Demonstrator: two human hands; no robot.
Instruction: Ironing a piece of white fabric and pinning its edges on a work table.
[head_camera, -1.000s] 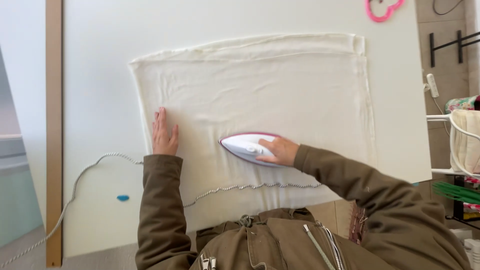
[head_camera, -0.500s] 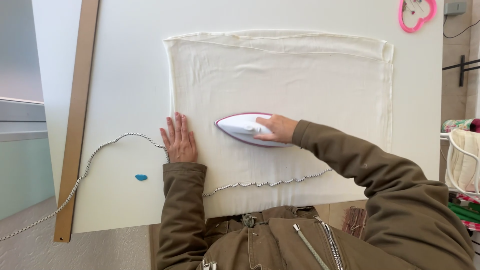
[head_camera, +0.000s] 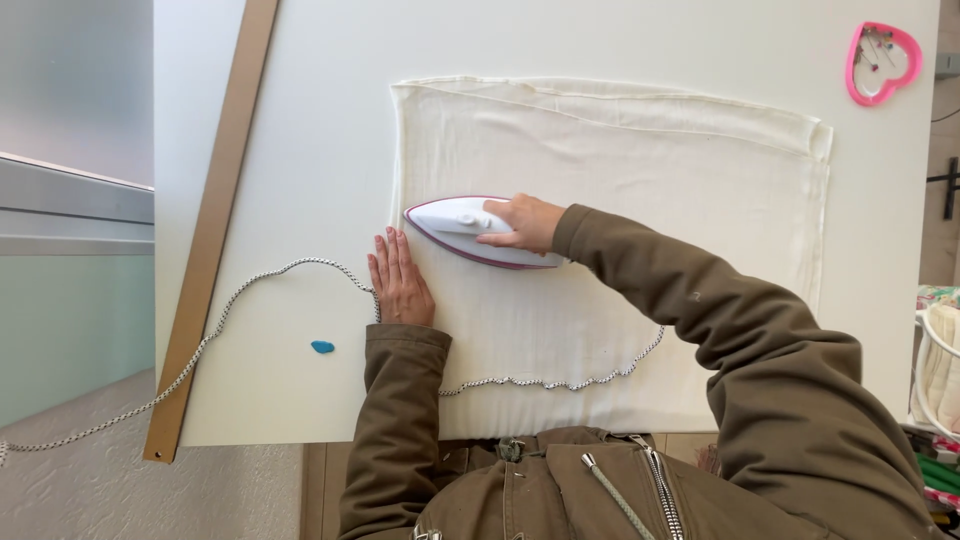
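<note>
While a white rectangular table (head_camera: 300, 150) fills most of the frame, a cream rectangular cloth (head_camera: 680, 170) lies flat across its centre and right. Near the cloth's left edge, the right hand (head_camera: 525, 222) is closed around the handle of a white, pink-trimmed iron (head_camera: 460, 222), its braided cord (head_camera: 250, 300) trailing lower left. Just below, the left hand (head_camera: 400, 285) lies open and flat on that edge, holding nothing; a small blue chalk piece (head_camera: 322, 347) sits lower left.
</note>
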